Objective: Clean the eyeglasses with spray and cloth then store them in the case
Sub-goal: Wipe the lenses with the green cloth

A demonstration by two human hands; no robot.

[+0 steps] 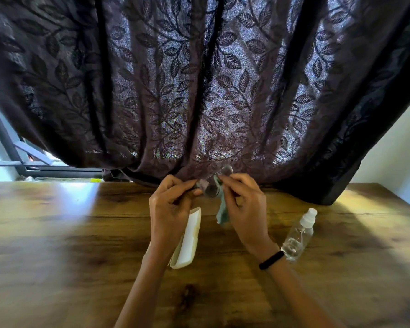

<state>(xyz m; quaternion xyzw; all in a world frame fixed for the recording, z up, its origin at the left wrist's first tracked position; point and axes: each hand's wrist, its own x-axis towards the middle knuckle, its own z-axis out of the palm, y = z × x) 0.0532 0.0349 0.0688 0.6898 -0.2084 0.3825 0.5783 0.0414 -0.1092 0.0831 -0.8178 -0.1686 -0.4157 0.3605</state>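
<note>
Both my forearms reach forward; my left hand (169,204) and right hand (245,204) are raised close together, fingers pinched.

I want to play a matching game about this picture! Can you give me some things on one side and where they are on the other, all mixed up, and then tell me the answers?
Things:
1. glasses
2. cloth
3. case
4. bottle

Places:
A. lying on the table by the right wrist
B. held up between both hands
C. lying open on the table by the left arm
D. hanging from the right hand

Pairs: 1-B, 2-D, 3-C, 4-A
</note>
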